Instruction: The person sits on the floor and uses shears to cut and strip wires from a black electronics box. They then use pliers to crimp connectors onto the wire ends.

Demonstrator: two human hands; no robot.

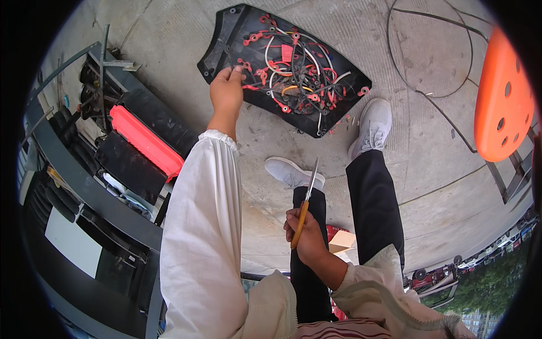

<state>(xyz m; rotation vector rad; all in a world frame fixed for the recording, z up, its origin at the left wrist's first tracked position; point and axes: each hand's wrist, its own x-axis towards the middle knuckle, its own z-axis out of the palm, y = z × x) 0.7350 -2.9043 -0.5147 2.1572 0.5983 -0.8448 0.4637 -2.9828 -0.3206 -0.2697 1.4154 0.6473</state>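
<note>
A black plastic panel (217, 48) lies on the concrete, heaped with a tangle of black, white and red wires (293, 73) with ring terminals and red sleeves. At its left side, my left hand (226, 93) has its fingers closed among the wire ends; what they pinch is hidden. Lower down, my right hand (302, 237) grips scissors (307, 195) with orange-yellow handles, the narrow blades pointing up toward the panel. Small red bits (345, 118) lie on the floor beside the panel, near my grey shoes (372, 124).
At left stands a metal rack (68, 164) with black parts and a red bar (144, 141). At right are an orange seat (502, 96) on a metal frame and a looped black cable (451, 124). A cardboard box (341, 242) sits behind my legs.
</note>
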